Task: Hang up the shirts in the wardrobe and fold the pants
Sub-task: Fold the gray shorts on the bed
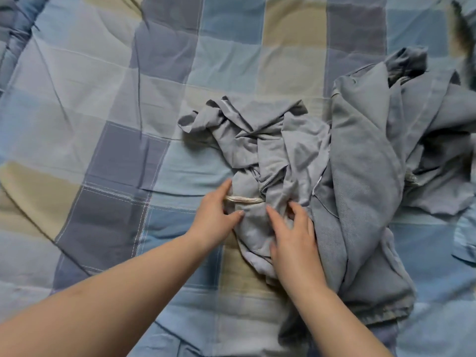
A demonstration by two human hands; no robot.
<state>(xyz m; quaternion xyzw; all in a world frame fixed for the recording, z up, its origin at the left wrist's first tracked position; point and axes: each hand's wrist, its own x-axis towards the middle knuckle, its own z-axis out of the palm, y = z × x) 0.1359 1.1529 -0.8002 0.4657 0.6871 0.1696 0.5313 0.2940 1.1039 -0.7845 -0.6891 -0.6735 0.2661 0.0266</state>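
While resting on crumpled grey pants atop checked quilt: left hand and right hand spread, gripping nothing.

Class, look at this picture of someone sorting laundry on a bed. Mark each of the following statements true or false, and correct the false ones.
1. Both hands touch the crumpled grey garment. True.
2. The clothes lie on a bare wooden floor. False: they lie on a checked quilt.
3. A pale cord shows on the garment near the left hand. True.
4. The garment is neatly folded. False: it is bunched up.
5. The right hand holds a hanger. False: no hanger is visible.
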